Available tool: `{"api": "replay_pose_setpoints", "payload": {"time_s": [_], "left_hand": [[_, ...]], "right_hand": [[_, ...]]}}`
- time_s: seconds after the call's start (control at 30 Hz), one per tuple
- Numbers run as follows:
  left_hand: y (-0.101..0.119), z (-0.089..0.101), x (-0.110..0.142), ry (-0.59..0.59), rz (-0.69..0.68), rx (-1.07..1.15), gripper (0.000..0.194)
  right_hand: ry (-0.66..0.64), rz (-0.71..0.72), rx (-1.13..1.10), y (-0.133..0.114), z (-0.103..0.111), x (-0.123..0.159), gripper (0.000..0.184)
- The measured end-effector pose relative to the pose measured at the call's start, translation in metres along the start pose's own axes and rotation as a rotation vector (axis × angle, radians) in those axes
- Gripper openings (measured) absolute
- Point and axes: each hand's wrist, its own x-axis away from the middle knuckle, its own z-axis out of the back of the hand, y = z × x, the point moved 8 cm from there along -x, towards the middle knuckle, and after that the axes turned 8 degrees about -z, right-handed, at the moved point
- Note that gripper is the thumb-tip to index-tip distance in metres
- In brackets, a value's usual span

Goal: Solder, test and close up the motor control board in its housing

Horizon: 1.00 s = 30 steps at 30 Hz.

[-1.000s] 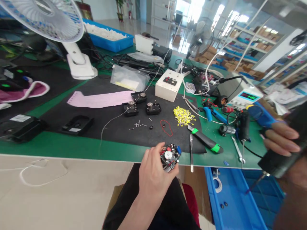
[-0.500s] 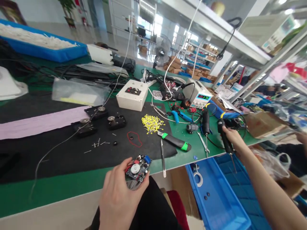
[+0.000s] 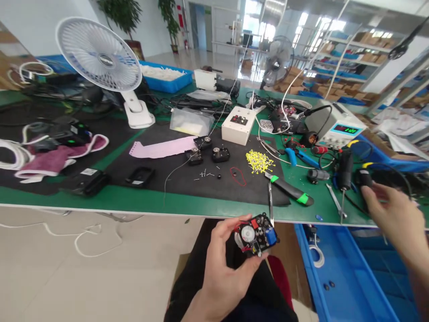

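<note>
My left hand (image 3: 226, 268) grips a small open electronic assembly (image 3: 257, 235) by its sides, in front of the table edge. A pale round disc, a blue block, a red part and wires show on its face. Over the right end of the table, my right hand (image 3: 397, 217) is closed around a black electric screwdriver (image 3: 363, 178), its fingers partly hidden and a little blurred. A second electric screwdriver (image 3: 345, 167) hangs bit down just left of it. Tweezers (image 3: 271, 203) and a green-and-black utility knife (image 3: 291, 191) lie between the hands.
Yellow-tipped pieces (image 3: 258, 161) are heaped on the black mat (image 3: 187, 185). Small black housings (image 3: 220, 154), loose pins and a switch box (image 3: 238, 125) lie behind. A power supply (image 3: 338, 123) stands back right, a white fan (image 3: 103, 62) at left. A blue bin (image 3: 338, 268) sits below.
The view has swung left, bringing the white fan in. The assembly in my left hand is turned and shows its face more fully. My right hand stays at the screwdriver.
</note>
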Motion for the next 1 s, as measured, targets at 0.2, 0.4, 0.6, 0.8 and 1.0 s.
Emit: {"api": "replay_pose_setpoints", "payload": {"time_s": [0.2, 0.4, 0.6, 0.8, 1.0], "left_hand": [[0.030, -0.020, 0.032, 0.070, 0.029, 0.274, 0.077], [0.047, -0.013, 0.052, -0.118, 0.110, -0.051, 0.081], [0.089, 0.001, 0.026, -0.594, -0.248, -0.438, 0.067], [0.129, -0.041, 0.032, -1.042, -0.849, -0.750, 0.026], [0.132, -0.054, 0.043, -1.231, -1.021, -0.864, 0.018]], "right_hand": [[-0.663, 0.320, -0.429, -0.053, -0.103, 0.219, 0.068], [-0.879, 0.192, -0.628, -0.042, -0.145, 0.292, 0.070], [-0.979, 0.292, -0.472, -0.039, -0.116, 0.287, 0.075], [-1.062, 0.175, -0.117, -0.023, -0.113, 0.291, 0.105], [-1.173, 0.184, 0.102, -0.026, -0.113, 0.301, 0.078]]}}
